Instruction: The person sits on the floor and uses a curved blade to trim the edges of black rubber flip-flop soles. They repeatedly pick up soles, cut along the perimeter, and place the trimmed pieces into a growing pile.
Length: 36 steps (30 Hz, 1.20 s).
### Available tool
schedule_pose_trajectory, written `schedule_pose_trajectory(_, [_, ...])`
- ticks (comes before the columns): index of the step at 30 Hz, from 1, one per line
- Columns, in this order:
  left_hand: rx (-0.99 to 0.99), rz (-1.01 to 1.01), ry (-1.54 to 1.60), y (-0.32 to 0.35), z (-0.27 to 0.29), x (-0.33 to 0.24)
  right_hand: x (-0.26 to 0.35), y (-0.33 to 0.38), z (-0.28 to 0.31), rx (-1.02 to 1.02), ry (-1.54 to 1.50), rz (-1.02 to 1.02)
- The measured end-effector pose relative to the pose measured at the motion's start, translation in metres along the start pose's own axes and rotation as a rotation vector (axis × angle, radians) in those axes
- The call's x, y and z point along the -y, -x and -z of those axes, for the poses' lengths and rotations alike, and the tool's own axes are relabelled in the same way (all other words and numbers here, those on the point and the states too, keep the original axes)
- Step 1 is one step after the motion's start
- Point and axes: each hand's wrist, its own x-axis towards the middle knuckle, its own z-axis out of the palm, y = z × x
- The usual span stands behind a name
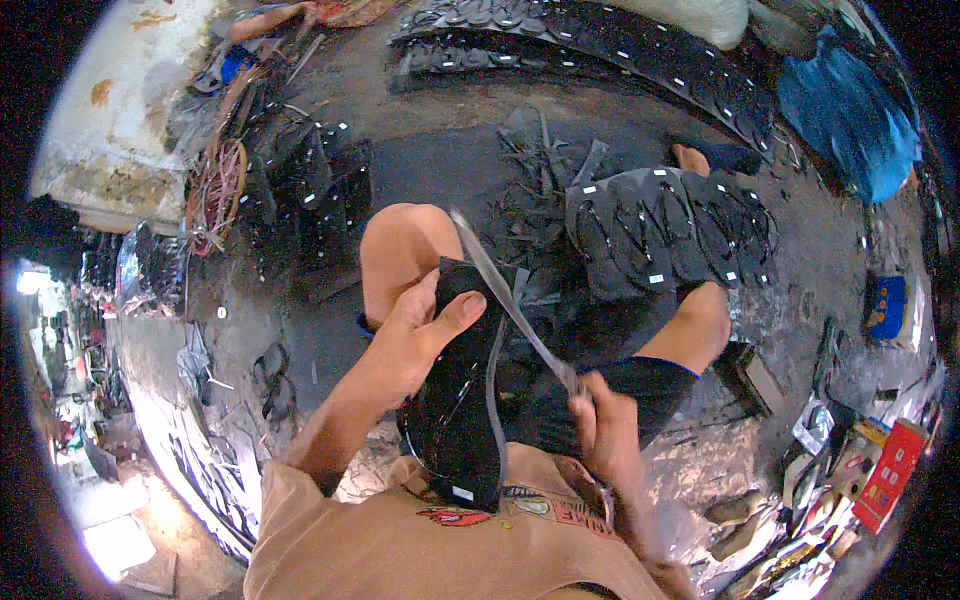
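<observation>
A black flip-flop (pixel 450 385) rests upright against my lap and shirt, its far end by my bare knee. My left hand (pixel 415 335) is closed around its upper part, thumb lying across the face. In my right hand (pixel 605 425) is the handle end of a long, thin-bladed knife (pixel 515 312), slanting up and left so the blade passes the flip-flop's top right edge. A narrow dark strip (pixel 493 385) hangs along that right edge, partly apart from it. The right hand is slightly blurred.
Finished-looking black flip-flops (pixel 650 225) lie in a group ahead right, and more line the far floor in rows (pixel 590 50). Dark scraps (pixel 530 150) heap ahead. A blue cloth (pixel 850 120), red box (pixel 890 475) and several tools are at right. Another person's arm (pixel 265 22) shows far left.
</observation>
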Motion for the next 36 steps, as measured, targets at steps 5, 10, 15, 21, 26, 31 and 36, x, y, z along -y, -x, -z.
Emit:
schedule_pose_trajectory(5, [-0.009,-0.018,-0.079,-0.007,0.010,0.007,0.052,-0.088,0.069,0.297,0.065,0.138])
schedule_pose_trajectory(10, [0.022,0.045,-0.128,-0.011,0.006,-0.005,0.067,-0.153,0.076,0.410,0.040,0.453])
schedule_pose_trajectory(15, [0.044,-0.045,-0.248,-0.016,-0.001,-0.008,0.063,-0.199,0.026,0.103,-0.086,0.650])
schedule_pose_trajectory(21, [-0.725,-0.192,-0.528,-0.027,0.044,-0.075,0.003,-0.156,0.063,-0.398,-0.695,0.156])
schedule_pose_trajectory(26, [-0.224,-0.410,0.470,-0.036,-0.057,-0.035,-0.013,-0.072,0.025,-0.569,-0.580,0.244])
schedule_pose_trajectory(31, [-0.129,-0.243,0.770,-0.044,-0.078,-0.019,-0.010,0.012,-0.013,-0.354,-0.349,0.165])
schedule_pose_trajectory(36, [-0.042,-0.164,0.764,-0.036,-0.075,-0.001,-0.032,0.050,-0.022,-0.248,-0.267,-0.004])
